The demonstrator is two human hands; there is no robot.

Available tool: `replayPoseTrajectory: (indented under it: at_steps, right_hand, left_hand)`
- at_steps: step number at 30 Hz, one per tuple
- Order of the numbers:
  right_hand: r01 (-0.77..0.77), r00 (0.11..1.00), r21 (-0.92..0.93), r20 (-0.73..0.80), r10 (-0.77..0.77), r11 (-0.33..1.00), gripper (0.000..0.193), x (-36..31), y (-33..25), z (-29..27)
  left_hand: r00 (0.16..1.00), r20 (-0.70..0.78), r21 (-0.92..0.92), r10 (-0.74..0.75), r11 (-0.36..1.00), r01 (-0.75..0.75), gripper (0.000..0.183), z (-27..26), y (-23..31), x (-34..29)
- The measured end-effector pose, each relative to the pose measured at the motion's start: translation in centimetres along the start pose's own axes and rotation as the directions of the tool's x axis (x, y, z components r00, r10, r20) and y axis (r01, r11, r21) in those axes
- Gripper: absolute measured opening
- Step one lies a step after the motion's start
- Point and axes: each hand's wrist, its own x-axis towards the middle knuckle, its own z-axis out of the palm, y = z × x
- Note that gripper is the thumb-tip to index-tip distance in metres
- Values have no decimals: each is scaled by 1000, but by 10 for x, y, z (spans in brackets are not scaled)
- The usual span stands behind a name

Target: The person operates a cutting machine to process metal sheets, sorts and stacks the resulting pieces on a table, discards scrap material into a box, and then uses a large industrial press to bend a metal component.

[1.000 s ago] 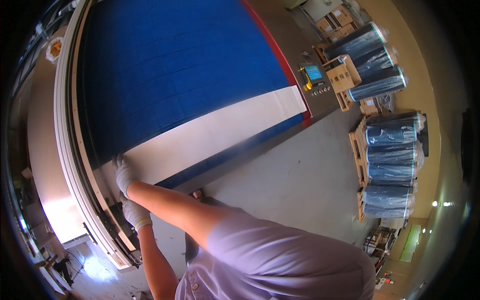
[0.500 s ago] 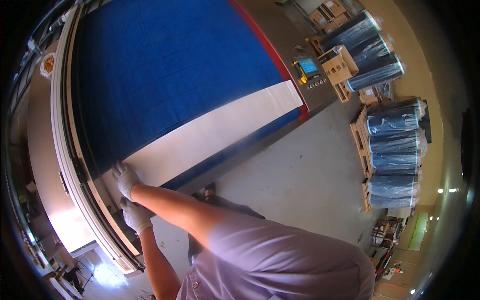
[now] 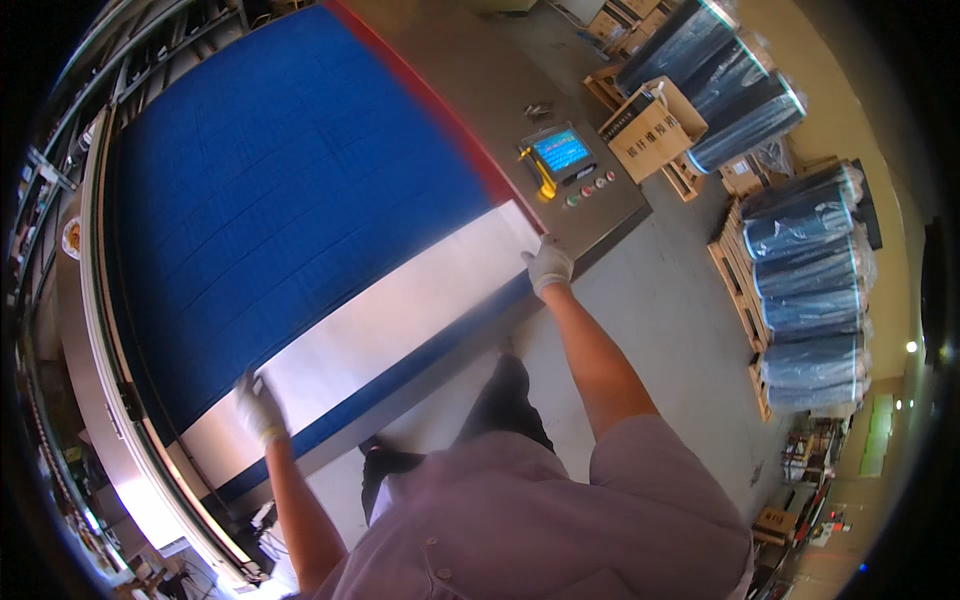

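Observation:
A long, pale sheet strip [image 3: 390,300] lies across the near part of the blue surface [image 3: 290,170] of a large flat machine bed. My left hand [image 3: 261,412], in a light knit glove, rests at the strip's left part with its fingers stretched toward the far edge; motion blurs them somewhat. At the other end, my right hand [image 3: 549,267], gloved too, has thumb and fingers closed around the strip's right end, beside the machine's red border. What lies under its fingertips is hidden.
A control panel screen [image 3: 561,151] with a yellow tool beside it and several buttons sits beyond my right hand. Farther right stand an open cardboard box [image 3: 650,140] and plastic-wrapped dark rolls [image 3: 805,290] on pallets. A pale rail [image 3: 105,330] runs along the bed's left side.
My right hand has gone from the strip's left end, beside my left hand, to its right end. The left hand has shifted up onto the strip. The view has swung right.

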Motion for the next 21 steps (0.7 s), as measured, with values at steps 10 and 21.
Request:
replayPoseTrajectory:
  at_steps: [10, 21]
  right_hand:
    - [216, 969, 195, 80, -235, 957, 32, 70, 56, 51]
    - [87, 838, 736, 310, -448, 671, 20, 114, 125, 46]
  left_hand:
    - [720, 633, -127, 284, 956, -266, 70, 304, 571, -28]
    - [816, 569, -346, 96, 929, 132, 63, 328, 586, 9]
